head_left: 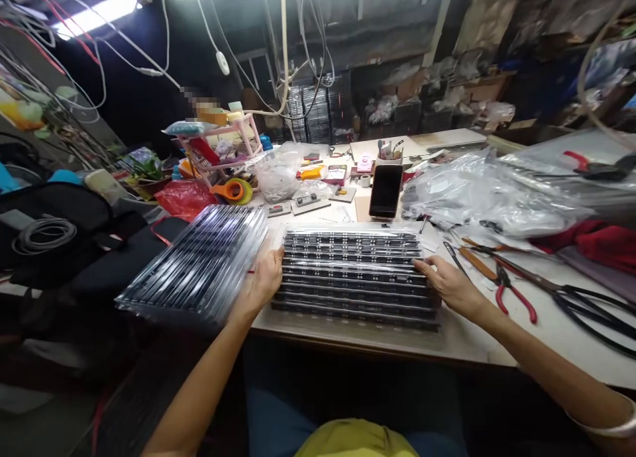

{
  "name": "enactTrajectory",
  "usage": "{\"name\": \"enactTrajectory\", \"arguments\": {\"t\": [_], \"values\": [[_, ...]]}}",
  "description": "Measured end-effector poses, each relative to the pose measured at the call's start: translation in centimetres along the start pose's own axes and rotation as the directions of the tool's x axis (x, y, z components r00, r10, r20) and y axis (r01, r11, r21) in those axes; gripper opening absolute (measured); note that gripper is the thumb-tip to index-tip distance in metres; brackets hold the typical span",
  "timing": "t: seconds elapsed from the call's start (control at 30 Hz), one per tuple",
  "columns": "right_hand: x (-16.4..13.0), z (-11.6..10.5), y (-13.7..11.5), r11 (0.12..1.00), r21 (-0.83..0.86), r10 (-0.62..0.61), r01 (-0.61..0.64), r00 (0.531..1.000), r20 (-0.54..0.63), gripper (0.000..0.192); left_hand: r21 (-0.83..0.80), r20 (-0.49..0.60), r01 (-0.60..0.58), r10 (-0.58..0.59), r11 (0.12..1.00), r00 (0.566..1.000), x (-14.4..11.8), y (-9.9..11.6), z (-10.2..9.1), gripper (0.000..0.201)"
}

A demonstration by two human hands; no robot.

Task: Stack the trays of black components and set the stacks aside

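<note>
A clear plastic tray (pixel 355 281) with rows of dark strips lies in front of me at the table's near edge. My left hand (pixel 265 278) is closed on its left side, the fingers partly hidden behind the edge. At the right side my right hand (pixel 440 278) pinches the tray between thumb and fingers. Close by on the left rests a stack of similar clear trays (pixel 199 261) with dark strips, its near corner reaching past the table edge. Whether one tray or several lie between my hands I cannot tell.
A phone (pixel 386 191) stands upright behind the tray. Red-handled pliers (pixel 504 288) and large black scissors (pixel 571 295) lie to the right. Clear plastic bags (pixel 487 192) are heaped at the back right. A tape roll (pixel 238 191) sits at the back left. Cables (pixel 284 46) hang overhead.
</note>
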State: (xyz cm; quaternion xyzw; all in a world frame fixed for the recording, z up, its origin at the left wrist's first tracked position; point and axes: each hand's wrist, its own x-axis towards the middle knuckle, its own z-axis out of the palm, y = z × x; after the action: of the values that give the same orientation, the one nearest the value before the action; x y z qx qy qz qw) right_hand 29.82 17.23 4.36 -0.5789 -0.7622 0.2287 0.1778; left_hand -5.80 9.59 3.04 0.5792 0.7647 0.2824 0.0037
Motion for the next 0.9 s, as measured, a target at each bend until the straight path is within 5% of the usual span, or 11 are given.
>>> {"name": "enactTrajectory", "arguments": {"t": [0.2, 0.33, 0.4, 0.53, 0.67, 0.9], "values": [[0.9, 1.4, 1.7, 0.967, -0.255, 0.053, -0.008, 0.985, 0.167, 0.041, 0.342, 0.195, 0.015, -0.087, 0.939, 0.977, -0.6, 0.1, 2.2, 0.058], [0.4, 1.6, 0.4, 0.908, -0.417, 0.021, 0.037, 0.991, 0.132, 0.042, 0.428, 0.239, -0.078, -0.029, 0.901, 0.971, -0.2, 0.9, 2.4, 0.051], [0.4, 2.5, -0.5, 0.869, -0.463, -0.147, 0.175, 0.984, 0.096, 0.042, 0.42, 0.277, -0.168, 0.05, 0.892, 0.959, -0.1, 1.7, 2.8, 0.049], [2.1, 5.4, -2.4, 0.747, -0.443, -0.476, 0.496, 0.864, 0.166, 0.045, 0.31, 0.429, -0.355, 0.204, 0.882, 0.88, 0.1, 3.8, 4.4, 0.066], [4.3, 7.5, -4.0, 0.749, -0.378, -0.512, 0.545, 0.837, 0.192, 0.05, 0.171, 0.492, -0.353, 0.231, 0.92, 0.839, 0.5, 5.0, 5.2, 0.093], [4.7, 7.7, -4.7, 0.776, -0.316, -0.516, 0.546, 0.837, 0.181, 0.064, 0.057, 0.502, -0.237, 0.177, 0.97, 0.846, 1.2, 5.4, 4.5, 0.087]]}}
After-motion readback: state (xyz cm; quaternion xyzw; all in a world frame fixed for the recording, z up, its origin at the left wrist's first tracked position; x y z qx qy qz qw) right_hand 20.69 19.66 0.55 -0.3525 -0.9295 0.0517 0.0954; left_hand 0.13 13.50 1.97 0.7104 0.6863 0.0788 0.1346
